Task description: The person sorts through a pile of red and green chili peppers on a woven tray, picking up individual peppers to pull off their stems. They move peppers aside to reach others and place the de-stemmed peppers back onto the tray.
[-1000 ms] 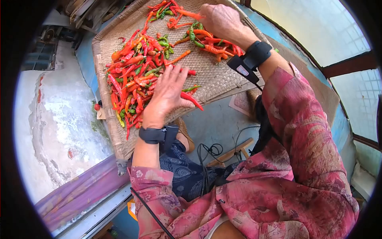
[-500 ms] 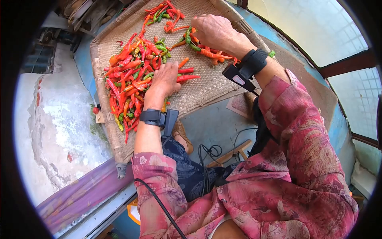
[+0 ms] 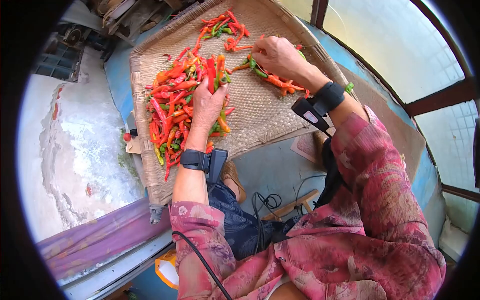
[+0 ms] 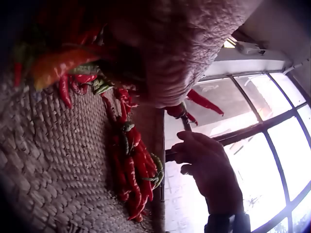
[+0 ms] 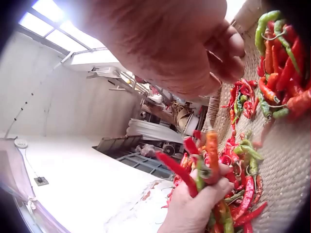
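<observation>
Head view looks down on a wide woven tray (image 3: 270, 110) set over a blue floor (image 3: 272, 165), its near edge just past the person's knees. A big heap of chilies (image 3: 167, 115), red, orange and green, lies along the tray's left side. A smaller heap (image 3: 282, 82) sits near the right rim and a third cluster (image 3: 225, 25) near the far edge. A broad strip of bare weave runs between the heaps.

The left hand (image 3: 207, 105) is at the inner edge of the big heap, fingers curled round a bunch of chilies (image 3: 216, 70) whose tips stand up out of the fist; the right wrist view shows this grip plainly. The right hand (image 3: 277, 55) hovers over the smaller heap, fingers bent and tips drawn together. Whether they pinch anything cannot be told.

Left of the tray is a pale, cracked concrete surface (image 3: 75, 150). To the right, beyond the raised rim, a window (image 3: 395, 45) with dark bars closes the space. Black cables (image 3: 265, 200) and a wooden stick (image 3: 292, 197) lie on the floor by the near edge.
</observation>
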`<state>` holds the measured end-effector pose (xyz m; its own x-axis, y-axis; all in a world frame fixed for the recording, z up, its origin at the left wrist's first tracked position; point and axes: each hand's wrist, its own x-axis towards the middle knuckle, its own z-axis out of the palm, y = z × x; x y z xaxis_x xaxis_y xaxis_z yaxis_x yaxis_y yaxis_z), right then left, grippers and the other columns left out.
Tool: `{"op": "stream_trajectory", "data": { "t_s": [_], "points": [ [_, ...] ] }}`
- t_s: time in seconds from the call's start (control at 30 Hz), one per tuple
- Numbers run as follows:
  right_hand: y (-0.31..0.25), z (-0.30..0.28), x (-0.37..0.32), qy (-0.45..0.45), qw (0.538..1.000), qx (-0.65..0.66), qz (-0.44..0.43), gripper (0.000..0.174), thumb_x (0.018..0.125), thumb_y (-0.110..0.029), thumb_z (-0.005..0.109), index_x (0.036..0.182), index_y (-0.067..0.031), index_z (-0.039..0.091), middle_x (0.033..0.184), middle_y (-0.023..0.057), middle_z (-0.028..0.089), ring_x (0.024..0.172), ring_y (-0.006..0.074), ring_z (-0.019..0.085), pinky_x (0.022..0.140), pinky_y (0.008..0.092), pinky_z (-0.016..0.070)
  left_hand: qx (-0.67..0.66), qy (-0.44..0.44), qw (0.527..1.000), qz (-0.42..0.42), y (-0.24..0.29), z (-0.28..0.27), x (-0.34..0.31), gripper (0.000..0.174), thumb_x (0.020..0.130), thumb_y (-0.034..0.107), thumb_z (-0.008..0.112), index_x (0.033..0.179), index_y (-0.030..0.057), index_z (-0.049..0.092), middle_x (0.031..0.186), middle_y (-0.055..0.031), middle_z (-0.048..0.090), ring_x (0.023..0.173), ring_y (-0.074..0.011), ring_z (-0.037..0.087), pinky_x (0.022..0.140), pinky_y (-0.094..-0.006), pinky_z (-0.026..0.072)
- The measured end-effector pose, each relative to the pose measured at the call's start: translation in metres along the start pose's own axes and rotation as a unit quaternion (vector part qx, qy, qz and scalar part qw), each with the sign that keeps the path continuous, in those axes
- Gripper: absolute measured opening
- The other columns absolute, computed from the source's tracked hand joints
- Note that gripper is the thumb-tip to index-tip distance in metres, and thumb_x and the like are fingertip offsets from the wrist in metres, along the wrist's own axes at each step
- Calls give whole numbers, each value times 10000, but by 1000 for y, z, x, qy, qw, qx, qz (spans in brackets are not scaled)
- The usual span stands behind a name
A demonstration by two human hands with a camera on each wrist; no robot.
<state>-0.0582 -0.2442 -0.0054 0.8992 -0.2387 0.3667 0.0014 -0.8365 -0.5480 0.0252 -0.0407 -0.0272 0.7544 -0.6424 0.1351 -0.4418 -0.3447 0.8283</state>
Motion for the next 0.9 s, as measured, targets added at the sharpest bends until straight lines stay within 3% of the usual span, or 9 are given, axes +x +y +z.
{"op": "stream_trajectory", "data": {
  "t_s": [0.07, 0.17, 0.3, 0.53, 0.57, 0.67, 0.77, 0.83, 0.9],
  "points": [
    [-6, -1, 0, -70, 988, 135, 17, 286, 815, -267, 598, 913, 0, 618, 643, 76, 583, 581, 132, 556, 506, 304, 458, -251, -26, 966, -59, 10, -2, -5, 257, 822, 229, 591, 955, 10, 572, 815, -48, 618, 711, -124, 566, 664, -277, 458],
    [-26, 9, -8, -129, 908, 376, 129, 361, 843, -338, 585, 929, 12, 610, 708, 36, 589, 574, 90, 539, 501, 242, 451, -354, -90, 929, -61, 13, -1, -8, 258, 820, 213, 587, 986, 16, 565, 837, -55, 617, 710, -123, 556, 652, -265, 450],
    [-39, 14, -9, -149, 837, 507, 144, 339, 864, -345, 563, 842, -8, 596, 669, -6, 544, 536, 46, 457, 448, 196, 383, -361, -138, 921, -45, 30, 6, -11, 226, 831, 201, 573, 975, 26, 562, 855, -62, 617, 699, -108, 543, 626, -241, 436],
    [-19, -6, 9, 84, 920, 355, 142, 315, 887, -290, 509, 763, -6, 563, 574, -16, 479, 489, 42, 414, 432, 205, 352, -424, -61, 897, -106, 19, 10, -11, 259, 825, 193, 610, 1021, 45, 525, 879, -110, 603, 703, -150, 574, 647, -268, 486],
    [6, -6, 20, 119, 976, 164, 84, 343, 808, -308, 528, 741, 22, 591, 636, 181, 599, 558, 286, 588, 521, 411, 459, -428, -47, 893, -128, 16, 9, -12, 248, 818, 180, 620, 1006, 49, 525, 870, -106, 598, 700, -154, 575, 641, -267, 488],
    [17, -24, 12, 61, 990, -103, 80, 349, 767, -335, 574, 712, 9, 593, 689, 212, 603, 680, 342, 619, 628, 451, 488, -424, -68, 895, -118, 6, 10, -10, 280, 809, 170, 632, 1044, 76, 512, 873, -74, 588, 695, -138, 574, 617, -272, 495],
    [19, -14, 0, 137, 978, -153, -29, 340, 735, -341, 635, 750, -2, 614, 730, 197, 621, 716, 327, 628, 654, 430, 496, -400, -73, 908, -101, 8, 15, -12, 265, 802, 163, 646, 1019, 69, 527, 840, -54, 588, 681, -131, 570, 621, -258, 488],
    [-14, -19, -4, -43, 998, 36, 6, 316, 759, -274, 654, 885, 14, 615, 691, 133, 613, 653, 228, 617, 604, 337, 484, -383, -70, 916, -93, 13, 20, -11, 254, 800, 162, 654, 1002, 64, 536, 824, -41, 589, 675, -127, 569, 622, -250, 482],
    [-28, -2, -11, -84, 979, 183, -28, 276, 775, -241, 646, 870, 17, 619, 689, 131, 619, 633, 188, 614, 580, 306, 481, -363, -97, 922, -94, 20, 26, -10, 270, 790, 144, 657, 1006, 48, 527, 816, -35, 588, 644, -116, 574, 596, -244, 486]
  ]
}}
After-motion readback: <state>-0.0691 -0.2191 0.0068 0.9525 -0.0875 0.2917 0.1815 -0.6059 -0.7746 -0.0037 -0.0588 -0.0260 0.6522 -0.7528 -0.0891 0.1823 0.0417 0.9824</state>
